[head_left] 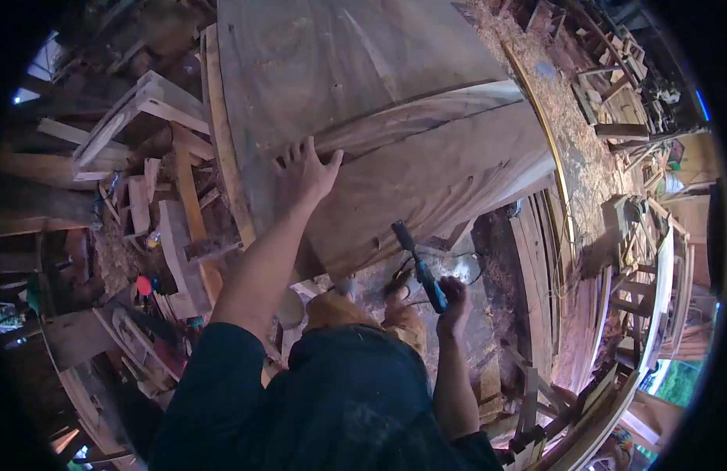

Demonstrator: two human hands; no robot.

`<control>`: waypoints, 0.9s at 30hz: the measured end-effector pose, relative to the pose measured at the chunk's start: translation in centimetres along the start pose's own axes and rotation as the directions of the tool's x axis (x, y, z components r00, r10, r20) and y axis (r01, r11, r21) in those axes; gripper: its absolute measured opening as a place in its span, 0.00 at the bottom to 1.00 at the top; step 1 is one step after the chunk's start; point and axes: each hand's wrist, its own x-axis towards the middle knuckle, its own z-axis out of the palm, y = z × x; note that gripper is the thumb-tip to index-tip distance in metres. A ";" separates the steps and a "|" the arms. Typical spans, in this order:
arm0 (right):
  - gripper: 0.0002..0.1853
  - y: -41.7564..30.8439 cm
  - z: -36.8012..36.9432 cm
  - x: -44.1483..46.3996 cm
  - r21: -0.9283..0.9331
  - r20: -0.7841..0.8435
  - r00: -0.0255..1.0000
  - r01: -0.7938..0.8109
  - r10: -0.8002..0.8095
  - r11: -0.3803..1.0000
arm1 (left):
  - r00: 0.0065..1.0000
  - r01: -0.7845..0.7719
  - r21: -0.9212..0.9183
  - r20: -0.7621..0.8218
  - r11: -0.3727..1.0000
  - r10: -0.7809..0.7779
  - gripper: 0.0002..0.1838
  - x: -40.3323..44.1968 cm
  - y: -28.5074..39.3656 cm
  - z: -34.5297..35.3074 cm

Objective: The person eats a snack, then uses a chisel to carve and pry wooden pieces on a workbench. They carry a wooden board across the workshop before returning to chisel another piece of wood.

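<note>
The person's right hand (455, 307) is closed around the teal end of a slim handheld tool (432, 288), its dark far end pointing up and to the left, apart from the wood in front of it. The left hand (307, 174) grips nothing; it rests palm down with fingers spread on a large wooden slab (450, 161), near its left end. The tool is on the near side of this slab, in front of the person's body. The slab is brown, with streaked, wavy grain and a dark line running along its length. Beyond it lies a wide, smooth wooden panel (340, 59), reaching to the top of the view. Below the tool, a thin dark cord (481, 271) curves near the floor; whether it joins the tool is unclear. The person wears a dark shirt (355, 400) and tan trousers (332, 310). Farther out, long planks (532, 271) stand to the right, pale wood shavings (587, 169) cover the ground beyond them, and a pale wooden frame (135, 110) sits among jumbled lumber on the left.
</note>
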 end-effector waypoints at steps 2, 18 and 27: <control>0.26 1.1 -2.2 -1.1 0.319 -0.218 0.967 -0.058 0.132 0.946 | 0.998 0.008 -0.004 0.056 1.000 -0.007 0.43 -0.2 0.5 -1.3; 0.21 -17.4 13.0 -1.6 -0.561 0.307 0.950 0.134 0.055 0.817 | 0.999 -0.014 -0.122 -0.033 0.992 0.010 0.44 1.0 -1.3 1.0; 0.23 -11.8 5.2 -1.2 -0.652 0.296 0.943 0.083 0.152 0.754 | 0.997 -0.040 -0.167 -0.072 0.985 0.028 0.44 1.3 -2.1 1.3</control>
